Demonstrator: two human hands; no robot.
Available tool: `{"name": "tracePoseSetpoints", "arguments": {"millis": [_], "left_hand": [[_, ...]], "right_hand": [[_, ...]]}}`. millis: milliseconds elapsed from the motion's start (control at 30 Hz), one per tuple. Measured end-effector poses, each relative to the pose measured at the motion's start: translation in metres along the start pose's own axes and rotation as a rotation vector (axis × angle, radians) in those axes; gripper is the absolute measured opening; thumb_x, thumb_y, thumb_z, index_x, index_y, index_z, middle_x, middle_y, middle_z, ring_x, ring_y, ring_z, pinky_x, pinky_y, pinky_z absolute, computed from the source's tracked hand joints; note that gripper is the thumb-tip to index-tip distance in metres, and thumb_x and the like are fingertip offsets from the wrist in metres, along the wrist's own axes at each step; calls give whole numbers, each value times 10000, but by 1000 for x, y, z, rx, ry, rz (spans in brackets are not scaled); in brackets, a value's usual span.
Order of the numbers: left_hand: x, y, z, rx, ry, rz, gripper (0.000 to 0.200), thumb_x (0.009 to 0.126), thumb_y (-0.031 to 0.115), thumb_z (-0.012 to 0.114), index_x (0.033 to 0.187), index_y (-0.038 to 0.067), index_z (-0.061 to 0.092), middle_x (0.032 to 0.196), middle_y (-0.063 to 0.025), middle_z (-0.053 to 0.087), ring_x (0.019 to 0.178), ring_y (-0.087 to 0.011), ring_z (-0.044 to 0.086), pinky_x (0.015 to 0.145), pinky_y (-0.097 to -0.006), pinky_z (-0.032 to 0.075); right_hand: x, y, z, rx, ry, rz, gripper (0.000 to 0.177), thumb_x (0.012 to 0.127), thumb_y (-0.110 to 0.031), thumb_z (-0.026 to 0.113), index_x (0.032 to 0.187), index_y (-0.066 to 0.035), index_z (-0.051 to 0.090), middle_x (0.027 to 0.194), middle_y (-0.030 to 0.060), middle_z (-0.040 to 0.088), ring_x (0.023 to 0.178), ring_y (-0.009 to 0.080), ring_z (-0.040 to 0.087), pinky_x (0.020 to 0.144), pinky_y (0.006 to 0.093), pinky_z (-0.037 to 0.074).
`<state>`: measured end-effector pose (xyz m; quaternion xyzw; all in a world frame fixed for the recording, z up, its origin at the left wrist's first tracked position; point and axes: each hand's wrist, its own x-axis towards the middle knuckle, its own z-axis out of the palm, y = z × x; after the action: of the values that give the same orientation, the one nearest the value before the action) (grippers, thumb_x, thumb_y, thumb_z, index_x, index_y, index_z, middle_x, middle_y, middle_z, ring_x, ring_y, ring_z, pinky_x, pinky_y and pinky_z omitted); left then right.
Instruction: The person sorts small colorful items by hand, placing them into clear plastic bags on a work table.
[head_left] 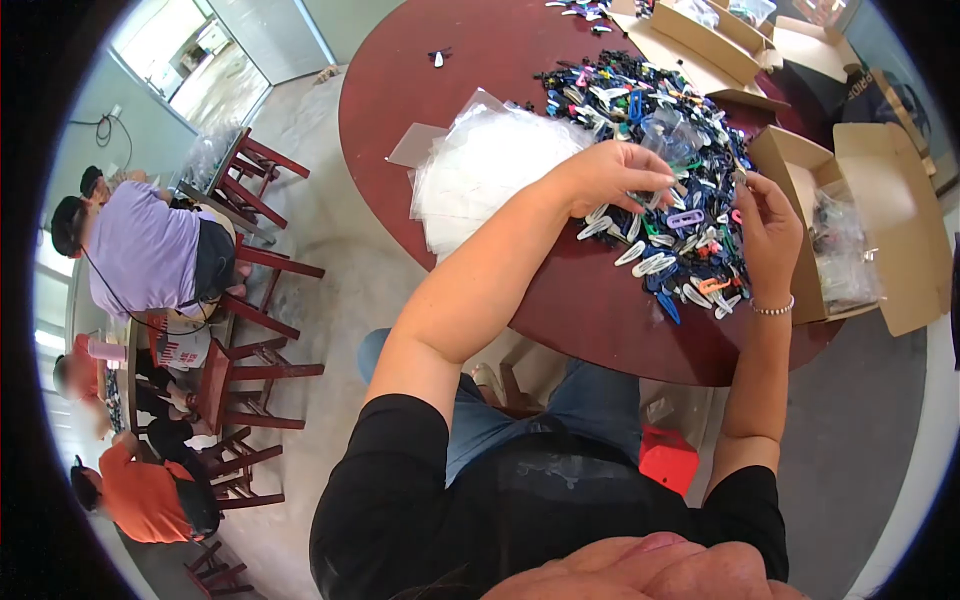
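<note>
Many snap hair clips in black, white, blue and other colours lie heaped on the dark red round table. My left hand reaches over the heap with its fingers closed at the edge of a clear plastic bag. On the right side of the heap, my right hand, with a bracelet at the wrist, pinches a small greyish piece that looks like a hair clip. Left of the heap, a fanned stack of clear plastic bags lies flat, partly behind my left forearm.
An open cardboard box with filled clear bags stands at the right table edge. More cardboard boxes stand at the back. A red container is beside my lap. Several people sit among wooden stools on the left.
</note>
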<state>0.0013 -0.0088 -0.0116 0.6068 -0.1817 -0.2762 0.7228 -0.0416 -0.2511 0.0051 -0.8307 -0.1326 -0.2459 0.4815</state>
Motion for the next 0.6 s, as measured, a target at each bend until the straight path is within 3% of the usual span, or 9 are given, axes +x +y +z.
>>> {"name": "tracePoseSetpoints", "arguments": {"millis": [67,133,300,467,600], "left_hand": [[1,-1,-1,8,-9,8,247,885,257,655,1071,95,640,967,-38,697,906,-103,642,761,-269,497],[0,1,1,52,-23,12,259,886,260,653,1080,88,638,979,-43,697,919,-112,645,767,-273,499],[-3,3,3,45,-24,5,253,879,234,666,1077,78,639,975,-49,697,935,-121,645,788,-277,501],[-3,4,3,-23,-8,19,255,872,226,679,1070,69,647,979,-50,694,935,-121,649,747,-259,519],[-2,5,2,-53,-13,-4,254,875,226,676,1070,67,646,981,-52,693,931,-121,651,711,-247,528]], "right_hand": [[6,-24,9,107,5,-64,175,902,-27,613,1065,35,632,970,29,667,850,58,588,768,193,475],[14,-47,15,36,61,-360,152,863,-36,651,1006,13,667,941,67,674,829,97,610,748,231,480],[29,-48,40,-53,10,-420,164,846,-53,656,1005,-14,667,991,112,676,911,219,640,826,303,484],[27,-36,56,12,-37,-365,189,862,-62,641,1044,-16,659,1078,109,672,1006,215,634,886,304,474],[24,-27,55,149,9,-266,181,897,-62,614,1068,-18,658,1095,83,666,1021,148,607,868,282,489]]}}
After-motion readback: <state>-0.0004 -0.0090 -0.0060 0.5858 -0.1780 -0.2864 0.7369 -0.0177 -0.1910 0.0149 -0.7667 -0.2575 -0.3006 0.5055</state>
